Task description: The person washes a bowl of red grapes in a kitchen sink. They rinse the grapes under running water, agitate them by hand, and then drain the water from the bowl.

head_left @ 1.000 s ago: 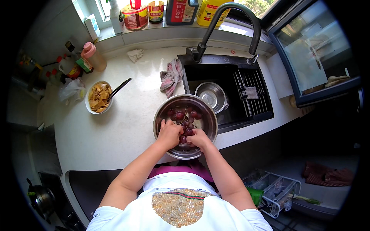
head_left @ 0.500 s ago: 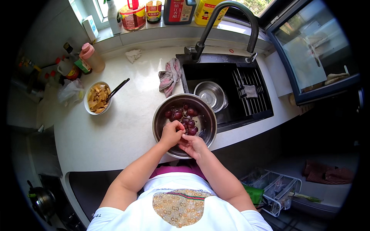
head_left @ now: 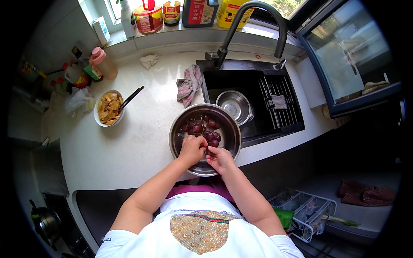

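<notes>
Grapes (head_left: 198, 128) in a steel basin (head_left: 232, 138) could split if the left hand (head_left: 192, 149) and right hand (head_left: 221, 159), bunched, any pinch hidden, squeeze hard.

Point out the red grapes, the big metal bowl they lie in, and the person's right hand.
Red grapes (head_left: 209, 136): head view, on a grape near the bunch's middle.
Big metal bowl (head_left: 232, 139): head view, on its right inner wall.
Right hand (head_left: 220, 158): head view, mid-hand.

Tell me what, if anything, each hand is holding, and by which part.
It cannot be told: the left hand and right hand are close together at the near end of the grapes in the metal bowl, hiding anything they may pinch.
</notes>
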The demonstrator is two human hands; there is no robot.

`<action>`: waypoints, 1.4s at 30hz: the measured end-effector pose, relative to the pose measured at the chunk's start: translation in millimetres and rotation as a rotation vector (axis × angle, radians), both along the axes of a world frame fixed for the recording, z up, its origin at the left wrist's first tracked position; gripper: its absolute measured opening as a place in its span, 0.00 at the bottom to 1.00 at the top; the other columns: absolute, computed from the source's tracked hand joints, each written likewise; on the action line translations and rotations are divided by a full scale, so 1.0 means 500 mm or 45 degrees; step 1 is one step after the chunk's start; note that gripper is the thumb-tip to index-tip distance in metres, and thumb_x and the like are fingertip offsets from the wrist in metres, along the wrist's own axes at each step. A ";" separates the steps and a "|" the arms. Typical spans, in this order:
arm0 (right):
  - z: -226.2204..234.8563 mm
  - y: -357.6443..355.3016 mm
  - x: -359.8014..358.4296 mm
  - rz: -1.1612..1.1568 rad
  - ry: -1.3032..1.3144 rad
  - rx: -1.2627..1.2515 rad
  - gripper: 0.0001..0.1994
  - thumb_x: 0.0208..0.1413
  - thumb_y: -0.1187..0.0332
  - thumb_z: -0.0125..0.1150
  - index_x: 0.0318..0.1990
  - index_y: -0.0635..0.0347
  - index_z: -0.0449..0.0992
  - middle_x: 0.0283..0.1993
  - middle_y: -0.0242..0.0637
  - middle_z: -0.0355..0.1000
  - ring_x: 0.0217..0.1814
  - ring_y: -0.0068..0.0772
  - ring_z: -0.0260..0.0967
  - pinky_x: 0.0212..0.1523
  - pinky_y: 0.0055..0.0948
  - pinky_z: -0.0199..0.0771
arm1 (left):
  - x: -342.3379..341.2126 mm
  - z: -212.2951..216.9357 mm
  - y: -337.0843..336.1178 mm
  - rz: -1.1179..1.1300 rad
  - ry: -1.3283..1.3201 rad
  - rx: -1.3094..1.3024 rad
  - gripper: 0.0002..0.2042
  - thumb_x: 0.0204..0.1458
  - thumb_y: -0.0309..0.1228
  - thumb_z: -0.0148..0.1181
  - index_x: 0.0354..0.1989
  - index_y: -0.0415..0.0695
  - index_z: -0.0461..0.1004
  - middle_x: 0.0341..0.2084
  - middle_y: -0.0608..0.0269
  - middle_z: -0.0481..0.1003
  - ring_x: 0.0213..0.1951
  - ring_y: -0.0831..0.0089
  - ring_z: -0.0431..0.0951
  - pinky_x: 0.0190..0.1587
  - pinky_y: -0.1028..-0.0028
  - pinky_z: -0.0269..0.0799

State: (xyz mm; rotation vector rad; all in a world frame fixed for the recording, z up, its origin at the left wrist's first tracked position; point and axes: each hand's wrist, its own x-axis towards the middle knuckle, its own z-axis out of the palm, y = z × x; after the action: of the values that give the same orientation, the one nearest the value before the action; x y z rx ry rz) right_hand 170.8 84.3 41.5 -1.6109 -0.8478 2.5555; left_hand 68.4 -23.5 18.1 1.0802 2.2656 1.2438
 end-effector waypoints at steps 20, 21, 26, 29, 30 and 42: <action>-0.049 0.011 -0.010 0.094 -0.006 0.628 0.19 0.48 0.78 0.62 0.48 0.60 0.66 0.42 0.37 0.72 0.42 0.29 0.72 0.43 0.29 0.73 | -0.004 0.002 -0.004 0.200 -0.184 -0.191 0.09 0.43 0.25 0.62 0.35 0.42 0.72 0.32 0.52 0.76 0.39 0.52 0.75 0.44 0.60 0.69; -0.045 0.016 -0.010 0.125 0.027 0.707 0.20 0.47 0.80 0.63 0.49 0.64 0.65 0.45 0.40 0.71 0.44 0.29 0.71 0.45 0.28 0.73 | -0.005 0.001 -0.005 0.191 -0.245 -0.171 0.09 0.44 0.25 0.61 0.35 0.42 0.73 0.31 0.52 0.77 0.39 0.53 0.76 0.43 0.60 0.70; -0.039 0.027 -0.019 0.148 -0.051 0.722 0.18 0.47 0.77 0.65 0.46 0.64 0.70 0.41 0.40 0.73 0.40 0.28 0.73 0.42 0.26 0.74 | 0.000 -0.001 -0.008 0.181 -0.282 -0.163 0.08 0.44 0.26 0.61 0.34 0.43 0.75 0.30 0.53 0.77 0.38 0.54 0.76 0.42 0.60 0.71; -0.070 0.032 -0.016 0.238 -0.107 0.642 0.08 0.48 0.75 0.65 0.37 0.62 0.76 0.33 0.36 0.75 0.32 0.28 0.74 0.35 0.26 0.75 | 0.002 0.012 -0.008 0.121 -0.091 -0.145 0.07 0.43 0.27 0.61 0.32 0.43 0.76 0.30 0.53 0.77 0.38 0.54 0.75 0.44 0.60 0.70; -0.079 0.033 -0.014 0.258 -0.097 0.629 0.08 0.49 0.75 0.64 0.38 0.62 0.76 0.34 0.36 0.75 0.32 0.28 0.74 0.35 0.26 0.75 | 0.001 0.017 -0.010 0.101 -0.024 -0.134 0.07 0.43 0.27 0.61 0.32 0.43 0.77 0.29 0.53 0.77 0.38 0.54 0.75 0.44 0.60 0.70; -0.027 0.037 -0.017 0.311 -0.071 0.440 0.10 0.53 0.72 0.60 0.43 0.60 0.74 0.37 0.35 0.75 0.35 0.28 0.73 0.35 0.27 0.75 | 0.002 -0.001 -0.013 -0.002 0.018 -0.169 0.07 0.45 0.24 0.57 0.32 0.44 0.80 0.31 0.56 0.77 0.41 0.54 0.73 0.48 0.62 0.67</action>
State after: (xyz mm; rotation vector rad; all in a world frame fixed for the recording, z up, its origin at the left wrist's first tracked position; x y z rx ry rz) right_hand 162.4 102.7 27.7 -1.5599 -1.4794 2.3356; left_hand 69.3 -29.8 17.5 1.0450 2.3209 1.0717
